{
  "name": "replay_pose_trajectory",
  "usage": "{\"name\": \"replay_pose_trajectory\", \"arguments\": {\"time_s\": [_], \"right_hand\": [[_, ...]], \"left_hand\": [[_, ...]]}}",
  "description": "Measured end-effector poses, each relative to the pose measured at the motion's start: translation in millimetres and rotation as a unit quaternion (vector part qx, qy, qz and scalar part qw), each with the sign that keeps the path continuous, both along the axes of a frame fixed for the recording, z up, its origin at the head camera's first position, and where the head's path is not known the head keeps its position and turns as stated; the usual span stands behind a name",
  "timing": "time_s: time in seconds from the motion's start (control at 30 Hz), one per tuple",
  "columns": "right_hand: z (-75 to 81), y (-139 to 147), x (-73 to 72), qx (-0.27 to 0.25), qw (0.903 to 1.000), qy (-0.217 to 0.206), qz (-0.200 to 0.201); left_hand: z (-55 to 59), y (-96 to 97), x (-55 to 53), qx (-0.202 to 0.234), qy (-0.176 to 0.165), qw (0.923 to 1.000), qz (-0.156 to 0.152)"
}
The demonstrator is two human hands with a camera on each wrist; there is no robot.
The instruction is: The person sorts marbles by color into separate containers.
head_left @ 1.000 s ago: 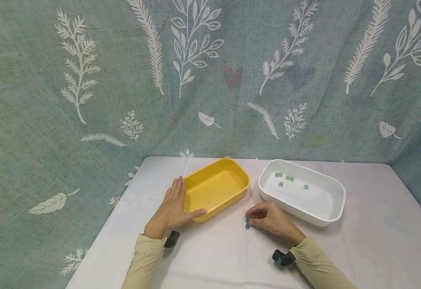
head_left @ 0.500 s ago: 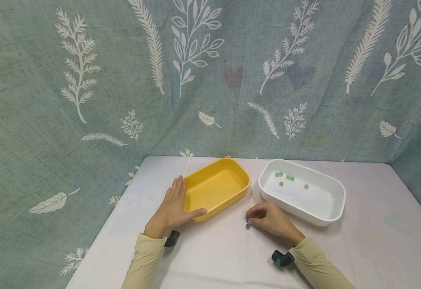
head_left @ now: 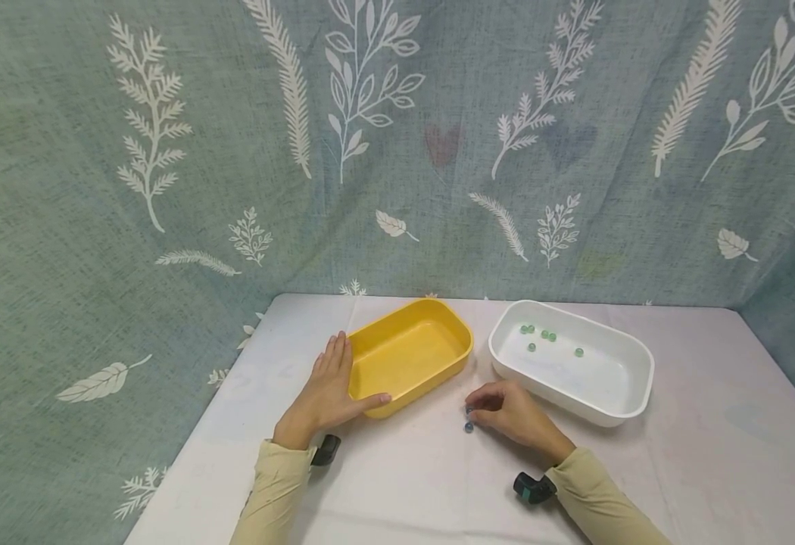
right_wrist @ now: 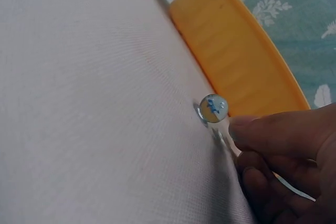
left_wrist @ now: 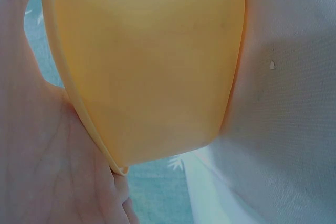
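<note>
My left hand [head_left: 325,393] rests with fairly straight fingers against the left end of a yellow tray [head_left: 407,356], its thumb lying over the near rim. In the left wrist view the palm [left_wrist: 58,156] lies along the tray's rim [left_wrist: 79,103]. Just in front of the white tray [head_left: 575,401], my right hand [head_left: 516,416] is low at the tabletop, thumb and fingertips pinching a blue marble [head_left: 469,409] that is mostly covered. Another blue marble [head_left: 469,428] sits on the cloth beside the thumb. The right wrist view shows that clear marble with a blue swirl [right_wrist: 212,108] close to the thumb tip.
Several green marbles [head_left: 531,347] lie inside the white tray, towards its far left part. Both trays stand on a white tablecloth [head_left: 411,484]. A green leaf-patterned curtain [head_left: 370,151] hangs behind the table and along its sides.
The right fingertips have closed slightly over the farther blue marble, which shows less now. The left hand and both trays keep their places.
</note>
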State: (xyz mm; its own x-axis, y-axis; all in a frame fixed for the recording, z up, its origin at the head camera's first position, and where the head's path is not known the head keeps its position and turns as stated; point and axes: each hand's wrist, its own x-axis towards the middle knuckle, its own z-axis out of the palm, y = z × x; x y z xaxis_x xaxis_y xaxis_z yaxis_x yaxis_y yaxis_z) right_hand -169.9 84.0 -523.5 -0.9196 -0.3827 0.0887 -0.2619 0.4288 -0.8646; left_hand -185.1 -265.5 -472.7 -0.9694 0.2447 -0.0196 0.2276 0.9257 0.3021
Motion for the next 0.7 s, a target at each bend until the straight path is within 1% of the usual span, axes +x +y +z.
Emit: {"name": "replay_pose_trajectory", "arguments": {"time_s": [0.17,0.43,0.53,0.7], "right_hand": [[1.2,1,-0.1,-0.017,0.9997,-0.01,-0.015],[5.8,4,0.1,-0.044,0.9989,0.0,-0.016],[8.2,5,-0.1,-0.052,0.9985,-0.002,-0.016],[12.9,5,-0.2,-0.083,0.9964,0.005,-0.02]], "left_hand": [[0.4,0.5,0.6,0.002,0.002,1.0,-0.001],[2.6,0.8,0.3,0.003,-0.005,1.0,0.0],[1.8,0.4,-0.1,0.001,-0.004,1.0,0.0],[1.7,0.0,0.4,-0.002,-0.001,1.0,-0.001]]}}
